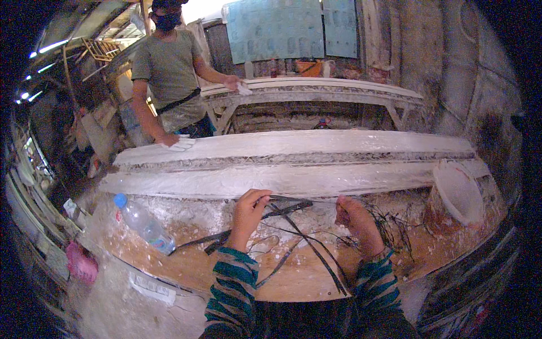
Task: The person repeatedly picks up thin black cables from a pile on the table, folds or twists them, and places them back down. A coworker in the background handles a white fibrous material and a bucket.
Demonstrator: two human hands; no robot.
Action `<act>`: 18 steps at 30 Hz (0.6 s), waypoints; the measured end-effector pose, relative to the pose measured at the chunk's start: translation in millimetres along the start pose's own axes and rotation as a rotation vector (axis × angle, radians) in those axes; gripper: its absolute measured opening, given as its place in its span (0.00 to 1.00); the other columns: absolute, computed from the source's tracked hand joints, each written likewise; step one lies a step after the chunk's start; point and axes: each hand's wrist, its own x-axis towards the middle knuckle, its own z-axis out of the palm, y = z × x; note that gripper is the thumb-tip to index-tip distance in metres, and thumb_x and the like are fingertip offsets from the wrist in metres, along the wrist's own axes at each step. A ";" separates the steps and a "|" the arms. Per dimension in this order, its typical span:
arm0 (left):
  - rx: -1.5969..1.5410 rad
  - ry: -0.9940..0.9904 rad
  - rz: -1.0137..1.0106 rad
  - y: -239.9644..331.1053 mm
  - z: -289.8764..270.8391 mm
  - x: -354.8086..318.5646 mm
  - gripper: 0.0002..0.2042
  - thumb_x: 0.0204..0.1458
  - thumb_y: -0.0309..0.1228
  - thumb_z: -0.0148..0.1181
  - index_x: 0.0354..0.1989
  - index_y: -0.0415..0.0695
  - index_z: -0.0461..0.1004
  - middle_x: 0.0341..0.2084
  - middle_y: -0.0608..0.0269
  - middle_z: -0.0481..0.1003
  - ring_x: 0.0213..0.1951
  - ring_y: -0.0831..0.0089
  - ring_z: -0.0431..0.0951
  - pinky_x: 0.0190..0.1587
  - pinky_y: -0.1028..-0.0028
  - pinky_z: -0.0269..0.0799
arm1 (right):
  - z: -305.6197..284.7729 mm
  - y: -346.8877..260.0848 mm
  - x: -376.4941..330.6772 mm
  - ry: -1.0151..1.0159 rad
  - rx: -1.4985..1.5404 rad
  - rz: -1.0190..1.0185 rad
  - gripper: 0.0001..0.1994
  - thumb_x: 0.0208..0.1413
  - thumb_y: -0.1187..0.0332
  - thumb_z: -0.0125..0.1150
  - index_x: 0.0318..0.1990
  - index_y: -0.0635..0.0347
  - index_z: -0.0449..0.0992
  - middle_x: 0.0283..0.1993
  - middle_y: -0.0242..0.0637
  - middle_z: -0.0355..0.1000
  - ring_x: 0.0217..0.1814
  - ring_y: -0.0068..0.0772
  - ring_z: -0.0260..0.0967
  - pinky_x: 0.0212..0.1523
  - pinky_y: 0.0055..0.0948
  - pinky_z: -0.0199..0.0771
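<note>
My left hand (248, 217) is closed in a pinch on one end of a thin dark strand (305, 199). The strand runs across to my right hand (359, 225), whose fingers are curled shut around its other end. Below and between my hands, several flat black strips (305, 234) lie crossed on the wooden tabletop (226, 274). Beside my right hand spreads a loose tangle of thin black strands (395, 226). Just beyond my hands lies a long white moulding (226, 179), rough and plaster-like.
A second white moulding (282, 144) lies parallel behind. At left a clear bottle (144, 226) with a blue cap lies on its side; at right stands a whitish bucket (454, 198). Across the table a masked person (175, 73) touches the far moulding. A long bench (316, 93) stands behind.
</note>
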 end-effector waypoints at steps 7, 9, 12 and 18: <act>-0.002 -0.013 -0.025 -3.3 -1.1 1.4 0.06 0.47 0.25 0.54 0.32 0.41 0.75 0.30 0.58 0.74 0.34 0.66 0.74 0.38 0.75 0.68 | -8.0 -15.2 0.6 -0.014 0.516 -0.108 0.09 0.54 0.60 0.51 0.36 0.54 0.67 0.17 0.21 0.58 0.15 0.14 0.52 0.27 0.21 0.63; -0.004 -0.029 -0.033 -4.1 -0.5 0.4 0.06 0.47 0.25 0.54 0.33 0.41 0.76 0.29 0.57 0.74 0.34 0.66 0.74 0.38 0.75 0.68 | -9.6 -16.7 0.8 -0.026 0.581 -0.148 0.11 0.54 0.62 0.51 0.42 0.55 0.66 0.19 0.21 0.59 0.16 0.15 0.54 0.30 0.21 0.65; 0.032 -0.060 -0.014 -7.5 0.6 -1.9 0.07 0.47 0.26 0.54 0.33 0.41 0.75 0.29 0.58 0.74 0.34 0.66 0.74 0.38 0.75 0.68 | -11.8 -18.0 0.6 -0.026 0.642 -0.181 0.17 0.53 0.65 0.52 0.49 0.57 0.63 0.23 0.23 0.61 0.17 0.16 0.57 0.33 0.23 0.67; 0.160 -0.170 -0.012 -20.4 6.1 -3.2 0.07 0.46 0.27 0.55 0.33 0.42 0.75 0.30 0.57 0.74 0.33 0.66 0.75 0.37 0.75 0.69 | -13.6 -18.5 -0.5 -0.024 0.712 -0.270 0.25 0.50 0.67 0.57 0.55 0.56 0.58 0.29 0.25 0.65 0.24 0.18 0.62 0.36 0.26 0.69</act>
